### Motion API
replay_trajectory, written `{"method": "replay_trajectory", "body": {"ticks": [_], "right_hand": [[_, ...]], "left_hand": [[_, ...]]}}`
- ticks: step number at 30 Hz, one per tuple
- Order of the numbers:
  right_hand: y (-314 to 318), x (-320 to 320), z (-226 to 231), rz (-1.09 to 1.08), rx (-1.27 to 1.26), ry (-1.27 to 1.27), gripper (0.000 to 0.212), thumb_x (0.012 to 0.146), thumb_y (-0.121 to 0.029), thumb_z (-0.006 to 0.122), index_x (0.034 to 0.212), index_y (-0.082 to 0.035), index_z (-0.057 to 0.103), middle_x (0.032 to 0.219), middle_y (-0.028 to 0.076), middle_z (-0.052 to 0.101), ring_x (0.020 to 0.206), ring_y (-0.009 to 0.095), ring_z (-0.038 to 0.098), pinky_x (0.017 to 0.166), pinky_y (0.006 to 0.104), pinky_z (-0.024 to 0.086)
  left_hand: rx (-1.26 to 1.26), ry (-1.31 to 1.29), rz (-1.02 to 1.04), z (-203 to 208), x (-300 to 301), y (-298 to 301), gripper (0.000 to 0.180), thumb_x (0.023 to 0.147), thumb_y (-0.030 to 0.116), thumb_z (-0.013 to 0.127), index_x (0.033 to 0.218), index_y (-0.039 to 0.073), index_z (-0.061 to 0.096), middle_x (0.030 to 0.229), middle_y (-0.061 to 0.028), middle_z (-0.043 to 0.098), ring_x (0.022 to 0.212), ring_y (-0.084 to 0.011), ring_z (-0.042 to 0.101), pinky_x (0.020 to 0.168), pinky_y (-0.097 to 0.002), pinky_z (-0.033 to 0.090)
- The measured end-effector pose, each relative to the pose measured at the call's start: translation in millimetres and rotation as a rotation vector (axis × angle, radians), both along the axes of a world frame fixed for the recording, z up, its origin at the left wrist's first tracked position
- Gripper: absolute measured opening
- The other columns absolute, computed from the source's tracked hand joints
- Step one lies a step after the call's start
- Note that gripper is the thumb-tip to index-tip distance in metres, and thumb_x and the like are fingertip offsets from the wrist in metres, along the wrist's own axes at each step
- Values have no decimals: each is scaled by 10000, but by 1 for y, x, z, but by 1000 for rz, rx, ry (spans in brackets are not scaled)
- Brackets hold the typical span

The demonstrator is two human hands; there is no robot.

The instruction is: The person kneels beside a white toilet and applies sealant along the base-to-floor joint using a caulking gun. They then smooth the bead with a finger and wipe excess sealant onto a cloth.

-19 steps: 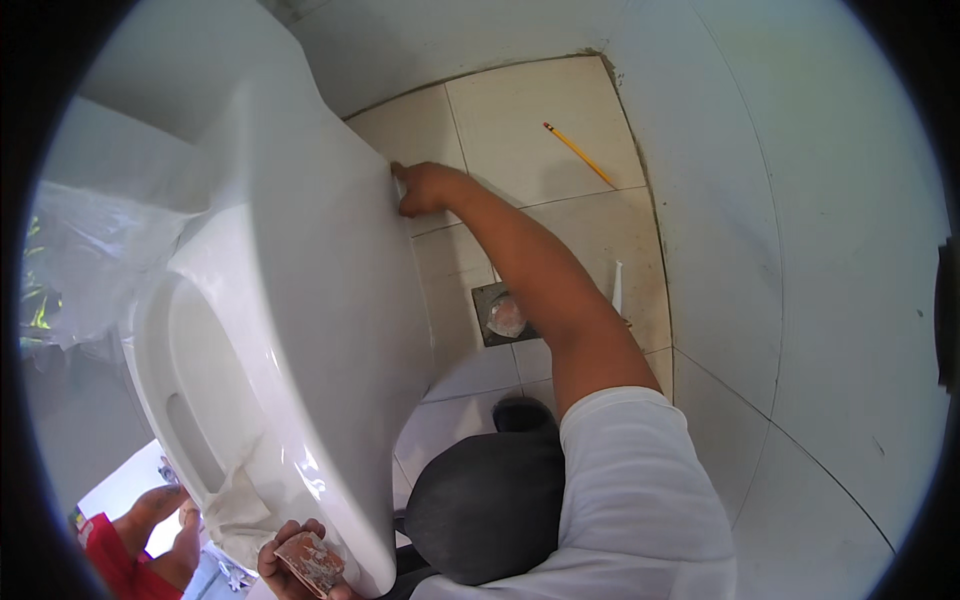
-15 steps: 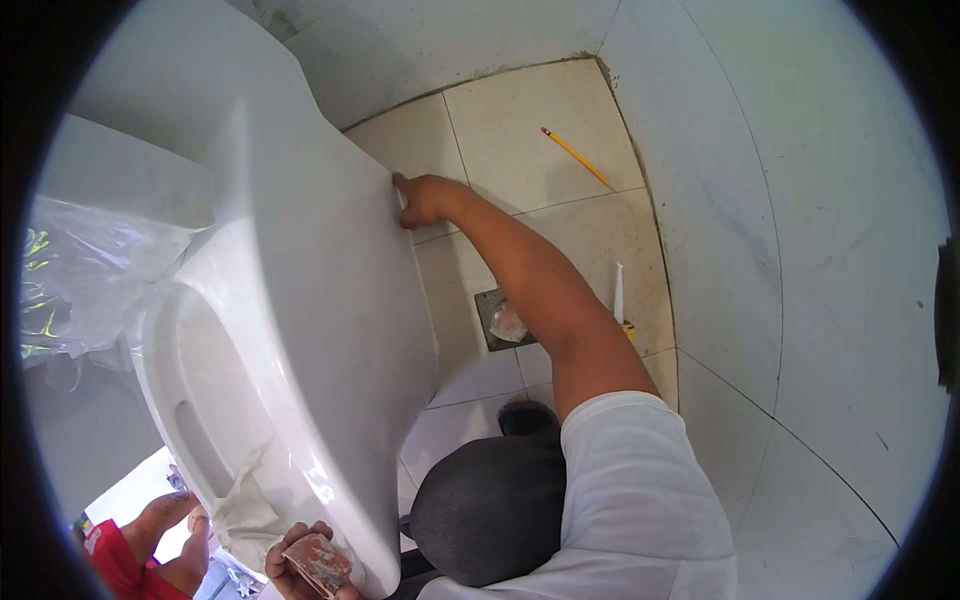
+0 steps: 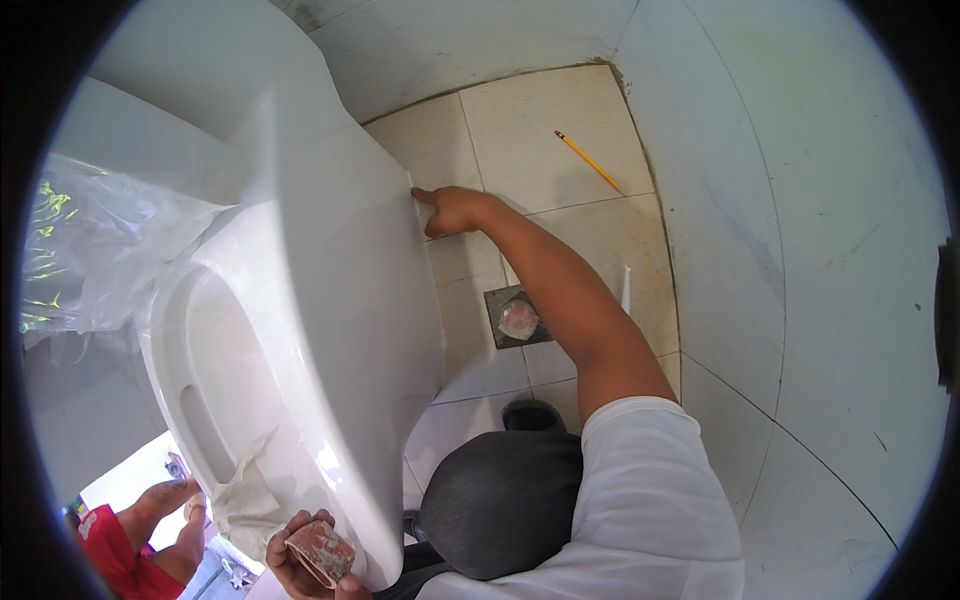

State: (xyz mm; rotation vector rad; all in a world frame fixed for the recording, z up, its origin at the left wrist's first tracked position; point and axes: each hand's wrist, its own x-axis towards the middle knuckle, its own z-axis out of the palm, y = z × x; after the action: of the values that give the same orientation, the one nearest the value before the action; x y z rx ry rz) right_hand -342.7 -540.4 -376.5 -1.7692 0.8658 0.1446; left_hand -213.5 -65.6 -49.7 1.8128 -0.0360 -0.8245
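Observation:
A white ceramic toilet point(image 3: 330, 300) stands tilted in front of me, its bowl opening facing left. My right hand point(image 3: 452, 210) reaches far out and grips the toilet's far edge with its fingertips. At the bottom of the view, my left hand point(image 3: 300, 560) presses against the toilet's near rim. It holds a small reddish-brown stained block point(image 3: 322, 552). A crumpled whitish rag point(image 3: 245, 495) hangs at the bowl's near end. My dark-clad knee point(image 3: 500, 500) is just right of the toilet.
On the beige floor tiles lie a yellow pencil point(image 3: 590, 160) and a short white tube point(image 3: 626, 290). A square floor drain point(image 3: 518, 320) is stuffed with a wad, and a dark floor hole point(image 3: 530, 415) lies nearer. Clear plastic wrap point(image 3: 100, 250) is at left. Another person in red point(image 3: 120, 540) crouches lower left.
My right hand has slid slightly nearer along the toilet's far edge. The toilet fills more of the left side. My left hand stays on the block.

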Motion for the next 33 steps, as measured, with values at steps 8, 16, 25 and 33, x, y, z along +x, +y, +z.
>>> {"method": "replay_trajectory", "body": {"ticks": [8, 16, 25, 33], "right_hand": [[19, -11, 0, 48, 11, -14, 1039, 718, -232, 732, 1623, -83, 245, 1236, 254, 678, 1127, 352, 660, 949, 379, 521], [33, -15, 3, 100, -7, 15, 1044, 718, -224, 726, 1625, -76, 231, 1181, 251, 698, 1120, 352, 663, 955, 385, 518], [49, -26, -1, 71, 123, -57, 805, 736, -247, 716, 1485, -44, 503, 1133, 183, 733, 780, 267, 670, 698, 378, 545], [73, -115, 92, -401, 536, -472, 552, 836, -63, 607, 1384, 5, 596, 619, -40, 462, 498, 78, 430, 481, 247, 359]], "left_hand": [[-98, -606, -563, -2, -29, -44, 813, 856, 445, 740, 1448, 13, 389, 1434, -168, 495, 1289, -288, 532, 1123, -472, 417], [-94, -571, -360, 1, -45, -63, 929, 731, 479, 887, 1387, -6, 442, 1339, -166, 579, 1189, -304, 622, 1078, -447, 467], [-80, -591, -351, 0, -45, -60, 948, 730, 485, 885, 1402, -6, 432, 1351, -183, 574, 1194, -315, 618, 1072, -445, 473], [-133, -386, -392, 32, -39, -73, 856, 759, 257, 895, 1395, -20, 393, 1335, -210, 557, 1217, -296, 597, 1077, -427, 460]]}}
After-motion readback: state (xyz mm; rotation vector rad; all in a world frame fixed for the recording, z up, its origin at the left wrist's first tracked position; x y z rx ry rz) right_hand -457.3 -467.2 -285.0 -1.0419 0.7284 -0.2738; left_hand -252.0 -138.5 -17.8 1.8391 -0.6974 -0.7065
